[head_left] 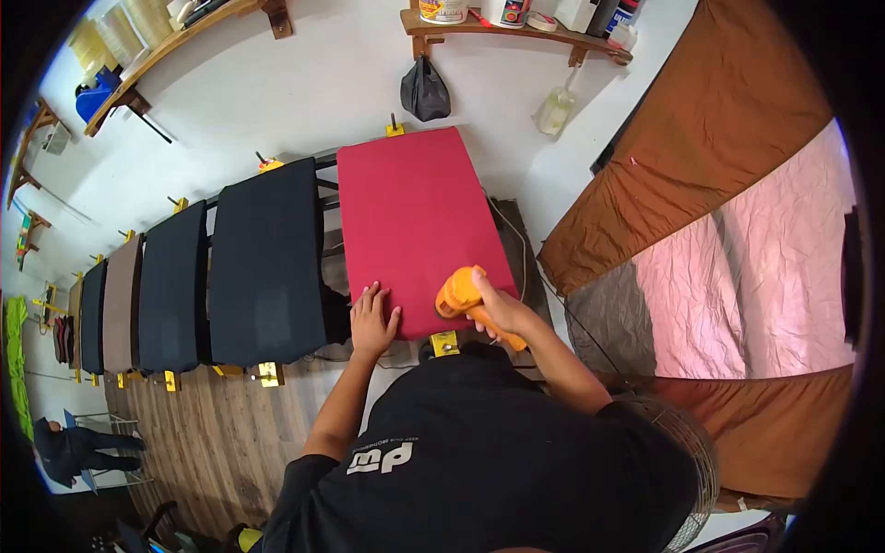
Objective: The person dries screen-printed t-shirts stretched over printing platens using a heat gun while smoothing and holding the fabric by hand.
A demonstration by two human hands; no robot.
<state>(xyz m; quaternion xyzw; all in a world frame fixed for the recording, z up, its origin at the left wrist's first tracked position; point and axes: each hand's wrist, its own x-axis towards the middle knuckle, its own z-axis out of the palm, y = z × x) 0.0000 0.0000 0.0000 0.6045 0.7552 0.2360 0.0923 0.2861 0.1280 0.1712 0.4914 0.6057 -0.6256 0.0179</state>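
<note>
A red cloth panel [415,203], which looks like a shirt stretched over a flat board, lies in front of me. My left hand [371,321] rests on its near left corner, fingers spread and flat on the fabric. Over the near right part, my right hand [495,306] is closed around an orange heat gun [458,292], whose round front end is at or just above the red cloth. Whether the heat gun touches the fabric I cannot tell. A yellow clamp [444,344] sits at the near edge of the board, between my hands and my body.
To the left run dark cloth-covered boards [267,263] and a brown one [122,300] on a metal frame. Shelves [516,35] with tubs and bottles line the wall. Brown and pinkish sheeting [687,184] hangs at right. Another person [83,449] stands far left.
</note>
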